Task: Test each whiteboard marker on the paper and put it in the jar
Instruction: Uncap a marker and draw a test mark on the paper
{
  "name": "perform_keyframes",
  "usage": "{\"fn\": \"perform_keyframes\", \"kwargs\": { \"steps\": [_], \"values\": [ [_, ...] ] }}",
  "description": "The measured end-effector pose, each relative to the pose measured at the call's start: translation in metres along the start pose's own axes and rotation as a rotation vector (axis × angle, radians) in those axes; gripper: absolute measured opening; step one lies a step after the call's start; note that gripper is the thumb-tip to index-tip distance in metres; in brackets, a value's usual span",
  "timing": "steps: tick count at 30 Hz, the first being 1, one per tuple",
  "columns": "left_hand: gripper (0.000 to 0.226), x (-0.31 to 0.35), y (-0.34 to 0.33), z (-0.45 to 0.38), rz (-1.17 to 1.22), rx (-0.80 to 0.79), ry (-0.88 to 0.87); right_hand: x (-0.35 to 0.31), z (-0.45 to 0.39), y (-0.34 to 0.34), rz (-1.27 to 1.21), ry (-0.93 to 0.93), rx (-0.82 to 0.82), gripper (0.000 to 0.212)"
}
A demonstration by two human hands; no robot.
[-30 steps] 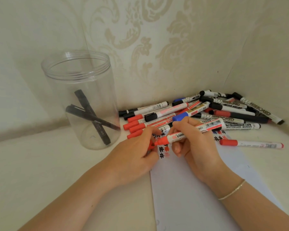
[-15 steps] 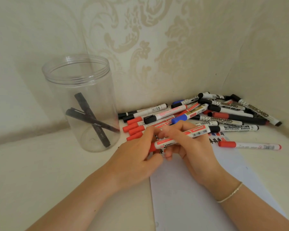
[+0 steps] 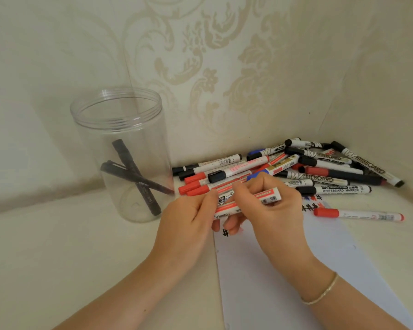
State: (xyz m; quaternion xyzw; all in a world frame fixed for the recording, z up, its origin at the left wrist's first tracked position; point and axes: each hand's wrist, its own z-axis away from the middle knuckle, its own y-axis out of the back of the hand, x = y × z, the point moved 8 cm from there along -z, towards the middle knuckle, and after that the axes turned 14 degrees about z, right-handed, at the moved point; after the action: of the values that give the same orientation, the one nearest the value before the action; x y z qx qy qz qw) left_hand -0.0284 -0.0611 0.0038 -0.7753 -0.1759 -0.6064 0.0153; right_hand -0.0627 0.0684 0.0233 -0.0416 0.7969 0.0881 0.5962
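Note:
Both hands hold one red whiteboard marker [image 3: 267,196] level above the top edge of the white paper [image 3: 284,270]. My right hand [image 3: 274,215] grips its white barrel near the barcode. My left hand [image 3: 188,222] is closed over the other end, so the cap is hidden. The clear plastic jar [image 3: 116,108] stands open to the left, with three black markers [image 3: 135,178] leaning inside. A pile of markers [image 3: 320,172] in red, black and blue lies against the wall behind my hands.
Small test marks [image 3: 310,206] in black, red and blue sit on the paper's top edge. A lone red-capped marker [image 3: 358,214] lies right of the paper. Patterned walls close the corner at the back and right.
My left hand has closed over the marker's red cap end, which showed a second ago. The marker has dropped flatter and shifted slightly left between both hands.

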Motion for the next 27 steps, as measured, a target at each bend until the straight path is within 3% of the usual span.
{"fn": "perform_keyframes", "kwargs": {
  "steps": [6,9,12,15,17,20,23,25,27],
  "values": [
    [0.051,0.001,-0.002,0.000,0.017,-0.025,0.030,-0.002,-0.001,-0.005,0.024,-0.020,-0.037,0.027],
    [0.029,0.021,0.005,-0.006,0.109,0.039,-0.024,0.000,-0.014,-0.001,-0.036,-0.121,0.000,0.017],
    [0.004,0.050,0.011,-0.003,0.285,0.086,-0.104,0.000,-0.029,0.005,-0.167,-0.237,0.104,0.007],
    [0.011,0.085,0.018,0.003,0.336,0.096,-0.227,-0.015,-0.043,-0.004,-0.352,-0.273,0.097,0.008],
    [0.013,0.115,0.034,0.005,0.195,0.181,-0.397,-0.035,-0.052,-0.021,-0.373,-0.270,0.003,0.012],
    [0.015,0.166,0.061,0.007,-0.075,0.319,-0.658,-0.071,-0.064,-0.049,-0.127,-0.226,-0.143,0.031],
    [0.013,0.208,0.080,0.009,-0.349,0.427,-0.819,-0.113,-0.076,-0.068,0.204,0.029,-0.133,0.054],
    [0.018,0.223,0.098,0.003,-0.501,0.558,-0.791,-0.133,-0.081,-0.072,0.482,0.294,-0.029,0.045],
    [0.020,0.226,0.115,-0.010,-0.638,0.631,-0.666,-0.126,-0.085,-0.083,0.961,0.465,-0.004,0.021]
  ]
}}
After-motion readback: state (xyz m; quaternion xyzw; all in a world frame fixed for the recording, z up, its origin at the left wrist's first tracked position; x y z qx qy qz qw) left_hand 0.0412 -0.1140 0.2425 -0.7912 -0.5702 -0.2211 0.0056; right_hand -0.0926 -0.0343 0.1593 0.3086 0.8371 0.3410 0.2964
